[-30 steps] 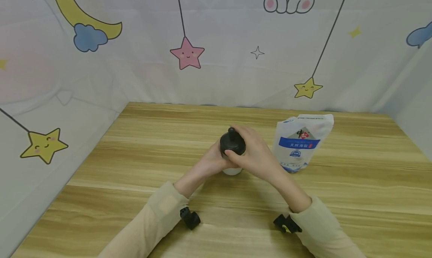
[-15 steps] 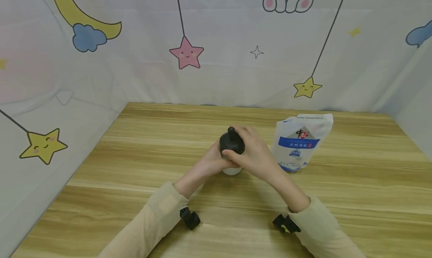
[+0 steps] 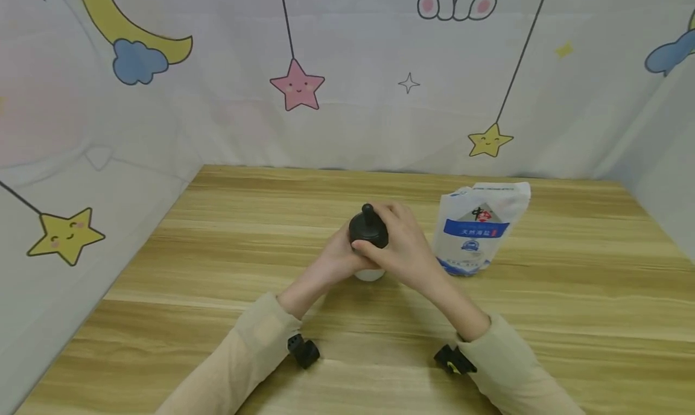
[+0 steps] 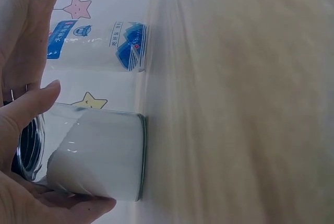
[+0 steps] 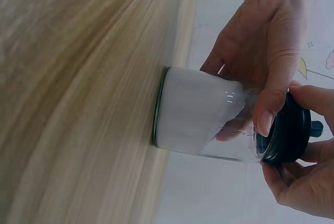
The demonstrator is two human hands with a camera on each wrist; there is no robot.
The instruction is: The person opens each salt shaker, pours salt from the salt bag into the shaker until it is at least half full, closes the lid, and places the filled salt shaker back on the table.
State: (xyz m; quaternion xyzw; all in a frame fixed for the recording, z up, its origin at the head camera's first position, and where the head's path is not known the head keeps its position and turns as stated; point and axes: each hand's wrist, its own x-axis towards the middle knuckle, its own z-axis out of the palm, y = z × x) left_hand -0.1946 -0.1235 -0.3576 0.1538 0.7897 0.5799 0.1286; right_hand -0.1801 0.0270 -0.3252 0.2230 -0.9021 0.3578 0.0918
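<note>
A clear glass jar (image 3: 369, 275) stands upright on the table, partly filled with a white substance whose surface slopes. On its top sits a black lid (image 3: 369, 229) with a small knob (image 5: 316, 128). My left hand (image 3: 332, 259) wraps round the upper part of the jar body, thumb along the near side in the right wrist view. My right hand (image 3: 408, 246) grips the lid from the right, with its thumb on the near edge and fingers round the far side. To the right stands a white and blue pouch (image 3: 478, 229) with Chinese print, apart from both hands.
The wooden table (image 3: 163, 270) runs back to a white cloth (image 3: 369, 131) printed with stars and a moon. Black wrist cameras sit below the left sleeve (image 3: 260, 336) and beside the right sleeve (image 3: 505, 361).
The head view has shifted slightly, so the jar, pouch and backdrop appear a little further left. Both hands keep the same hold on jar and lid.
</note>
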